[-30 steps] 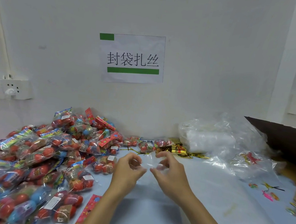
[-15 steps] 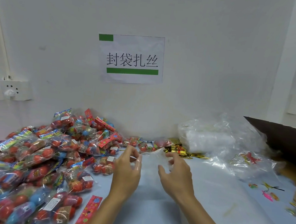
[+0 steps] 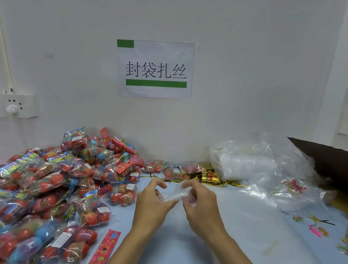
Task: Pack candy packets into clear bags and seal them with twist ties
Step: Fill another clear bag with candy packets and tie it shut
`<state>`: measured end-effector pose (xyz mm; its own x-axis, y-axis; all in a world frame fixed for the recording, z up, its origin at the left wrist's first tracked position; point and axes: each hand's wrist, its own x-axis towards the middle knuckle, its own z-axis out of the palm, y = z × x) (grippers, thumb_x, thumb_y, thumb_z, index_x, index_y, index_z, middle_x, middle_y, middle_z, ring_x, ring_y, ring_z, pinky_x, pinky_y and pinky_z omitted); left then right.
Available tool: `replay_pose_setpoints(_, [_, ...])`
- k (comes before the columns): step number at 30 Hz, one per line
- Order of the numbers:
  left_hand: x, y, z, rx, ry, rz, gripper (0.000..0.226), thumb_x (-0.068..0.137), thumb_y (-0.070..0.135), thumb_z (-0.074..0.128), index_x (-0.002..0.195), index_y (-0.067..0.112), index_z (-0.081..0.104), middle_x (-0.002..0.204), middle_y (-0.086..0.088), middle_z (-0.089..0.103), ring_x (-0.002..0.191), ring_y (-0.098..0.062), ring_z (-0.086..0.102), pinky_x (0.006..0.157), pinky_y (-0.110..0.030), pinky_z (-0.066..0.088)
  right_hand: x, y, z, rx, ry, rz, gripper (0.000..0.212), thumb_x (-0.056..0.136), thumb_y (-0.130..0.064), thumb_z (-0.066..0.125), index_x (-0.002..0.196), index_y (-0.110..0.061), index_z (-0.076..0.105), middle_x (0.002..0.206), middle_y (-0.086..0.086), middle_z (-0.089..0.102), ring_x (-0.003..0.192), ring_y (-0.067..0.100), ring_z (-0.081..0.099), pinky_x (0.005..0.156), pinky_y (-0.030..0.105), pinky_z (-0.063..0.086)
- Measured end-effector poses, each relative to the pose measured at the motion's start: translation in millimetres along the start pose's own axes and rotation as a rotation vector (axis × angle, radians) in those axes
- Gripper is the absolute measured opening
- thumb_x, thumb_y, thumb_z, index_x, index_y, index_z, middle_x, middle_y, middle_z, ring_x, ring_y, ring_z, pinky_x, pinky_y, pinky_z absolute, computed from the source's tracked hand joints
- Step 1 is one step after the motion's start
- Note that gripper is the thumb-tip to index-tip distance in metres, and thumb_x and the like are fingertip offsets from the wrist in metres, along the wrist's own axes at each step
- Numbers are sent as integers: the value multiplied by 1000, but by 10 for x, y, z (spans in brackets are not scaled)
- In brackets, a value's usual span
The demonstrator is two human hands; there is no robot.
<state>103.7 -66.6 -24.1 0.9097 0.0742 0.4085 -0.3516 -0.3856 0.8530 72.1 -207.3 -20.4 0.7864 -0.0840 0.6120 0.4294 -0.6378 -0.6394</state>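
**Bag in hand, nothing packed yet**

Both hands — left hand (image 3: 153, 200), right hand (image 3: 199, 206) — pinch an empty clear bag (image 3: 174, 194) above the surface (image 3: 244, 234). Candy packets (image 3: 53, 184) lie heaped alongside; gold twist ties (image 3: 211, 178) wait — filling and sealing remain.

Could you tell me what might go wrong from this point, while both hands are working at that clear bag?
The clear bag, pinched between the left hand and right hand, looks thin, so it may tear or slip from the grip. The candy packets are heaped high and could slide. The gold twist ties lie scattered and may snag.
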Motion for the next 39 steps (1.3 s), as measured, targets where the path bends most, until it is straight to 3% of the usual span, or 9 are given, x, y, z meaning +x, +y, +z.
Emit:
replay_pose_setpoints(4, [9, -17, -87, 302, 161, 14, 20, 81, 17, 73, 75, 30, 59, 65, 6, 55, 64, -17, 54, 52, -30, 44, 6, 6, -9, -42, 8, -23, 40, 87, 6, 59, 98, -33, 58, 65, -14, 42, 67, 5, 46, 61, 14, 37])
replay_pose_setpoints(12, [-28, 87, -86, 264, 298, 190, 13, 93, 15, 64, 80, 18, 64, 64, 6, 59, 59, -11, 55, 48, -19, 31, -4, 19, -3, -210, 159, 89, 37, 91, -19, 60, 127, -28, 58, 107, -7, 56, 87, 12, 55, 73, 24, 42])
replay_pose_setpoints(15, [-16, 74, -57, 123, 232, 170, 9, 95, 19, 64, 86, 22, 64, 66, 5, 62, 60, -10, 58, 47, -19, 37, 15, 57, -7, -143, 93, 233, 35, 91, -34, 66, 124, -31, 55, 93, -9, 59, 85, 11, 55, 72, 25, 42])
replay_pose_setpoints(21, [-33, 68, 1, 21, -77, 132, 31, 78, 25, 84, 73, 30, 53, 50, 8, 47, 47, -5, 43, 44, -15, 34, 24, 85, 16, -74, 108, 232, 27, 89, -20, 70, 78, -28, 48, 69, -8, 54, 66, 8, 51, 52, 13, 34])
replay_pose_setpoints(24, [-43, 32, 0, 232, -23, 105, 34, 80, 13, 79, 71, 29, 51, 57, 7, 52, 53, -6, 50, 48, -15, 38, 37, 80, -5, -48, 155, 218, 36, 86, -5, 66, 67, -25, 43, 60, -8, 48, 55, 8, 42, 49, 18, 34])
replay_pose_setpoints(26, [-22, 9, -48, 303, 126, 34, 23, 85, 6, 68, 76, 23, 55, 61, 1, 55, 55, -11, 52, 51, -32, 42, 43, 74, -30, -29, 205, 231, 37, 79, 9, 53, 62, -20, 38, 55, -7, 40, 52, 11, 33, 47, 24, 25])
replay_pose_setpoints(30, [-6, 36, -130, 331, 298, -5, 17, 90, 8, 60, 91, 23, 52, 66, 1, 54, 63, -21, 54, 51, -31, 34, 37, 64, -73, -40, 245, 275, 32, 66, 14, 45, 67, -18, 42, 59, -2, 45, 55, 18, 37, 49, 34, 26])
replay_pose_setpoints(35, [-32, 79, -82, 227, 110, 130, 30, 86, 5, 67, 107, 24, 57, 100, 5, 55, 88, -13, 53, 65, -15, 39, 21, 87, -58, -110, 215, 242, 27, 79, 2, 56, 90, -23, 52, 91, -6, 53, 80, 13, 51, 67, 28, 37])
replay_pose_setpoints(39, [-72, 53, -36, 279, 47, 174, 29, 83, 18, 76, 94, 31, 53, 90, 11, 56, 84, -7, 53, 67, -14, 37, 22, 90, -32, -88, 187, 186, 25, 82, 0, 62, 87, -23, 53, 83, -9, 56, 78, 7, 52, 61, 12, 37])
